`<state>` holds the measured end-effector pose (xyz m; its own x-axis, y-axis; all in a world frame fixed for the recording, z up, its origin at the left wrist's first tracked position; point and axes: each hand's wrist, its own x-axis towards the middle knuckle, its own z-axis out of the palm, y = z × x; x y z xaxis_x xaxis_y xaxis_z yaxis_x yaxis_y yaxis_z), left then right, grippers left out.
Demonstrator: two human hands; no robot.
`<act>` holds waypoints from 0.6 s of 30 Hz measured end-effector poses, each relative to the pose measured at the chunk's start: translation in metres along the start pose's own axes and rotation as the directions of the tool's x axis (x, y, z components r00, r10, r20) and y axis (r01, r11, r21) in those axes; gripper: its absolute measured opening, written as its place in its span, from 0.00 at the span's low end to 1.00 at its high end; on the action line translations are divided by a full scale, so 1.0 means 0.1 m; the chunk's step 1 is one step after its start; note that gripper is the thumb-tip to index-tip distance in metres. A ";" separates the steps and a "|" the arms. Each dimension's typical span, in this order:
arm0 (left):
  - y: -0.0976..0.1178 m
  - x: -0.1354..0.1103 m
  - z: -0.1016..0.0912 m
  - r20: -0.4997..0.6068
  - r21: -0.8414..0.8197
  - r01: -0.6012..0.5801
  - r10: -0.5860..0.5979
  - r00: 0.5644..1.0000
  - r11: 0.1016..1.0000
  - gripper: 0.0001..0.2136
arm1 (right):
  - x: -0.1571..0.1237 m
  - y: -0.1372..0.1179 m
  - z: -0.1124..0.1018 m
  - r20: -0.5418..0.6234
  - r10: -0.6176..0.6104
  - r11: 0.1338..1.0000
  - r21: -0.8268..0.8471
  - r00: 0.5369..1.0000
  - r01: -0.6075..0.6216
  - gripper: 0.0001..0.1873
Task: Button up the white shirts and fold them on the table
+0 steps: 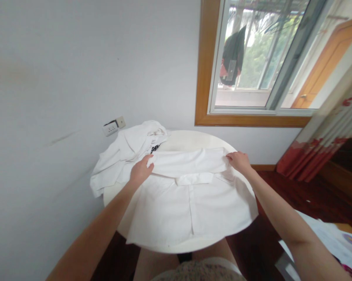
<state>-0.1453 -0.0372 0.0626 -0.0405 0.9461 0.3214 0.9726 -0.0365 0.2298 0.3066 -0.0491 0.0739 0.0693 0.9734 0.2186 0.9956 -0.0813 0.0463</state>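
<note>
A white button-front shirt (164, 210) lies spread on a round cream table (190, 139), its collar and front placket facing up. Its lower edge hangs over the table's near rim. Beyond the collar, a band of white cloth runs straight across between my hands. At the band's left end, my left hand (141, 171) grips the cloth between thumb and fingers. My right hand (239, 161) pinches the band's right end, fingers closed. Left of my left hand is a heaped pile of white clothes (129, 142), with a small black-patterned piece at its edge.
A pale wall with a socket (110, 128) stands behind the pile. A wood-framed window (203, 78) is at the back right, beside a red-and-white curtain (306, 152). Papers (325, 230) lie on a surface low at the right. My legs are under the table's near edge.
</note>
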 end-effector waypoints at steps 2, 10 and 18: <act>-0.03 -0.05 0.03 0.062 -0.006 -0.011 0.012 0.998 1.000 0.21 | -0.07 -0.01 0.07 0.043 -0.021 1.000 -0.010 0.999 0.022 0.17; 0.03 -0.27 0.25 0.078 0.284 -0.140 0.123 0.989 0.949 0.19 | -0.24 -0.09 0.23 0.095 -0.019 0.994 -0.107 0.995 0.029 0.18; 0.81 0.28 0.31 0.008 0.082 -0.367 0.367 0.930 0.927 0.15 | 0.30 -0.85 0.01 -0.097 -0.224 0.970 0.079 0.970 0.232 0.19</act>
<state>-0.0602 -0.0037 0.0615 0.3217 0.8692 0.3756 0.9348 -0.3546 0.0200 0.2238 -0.0123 0.0758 -0.1620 0.9412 0.2963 0.9863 0.1639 0.0185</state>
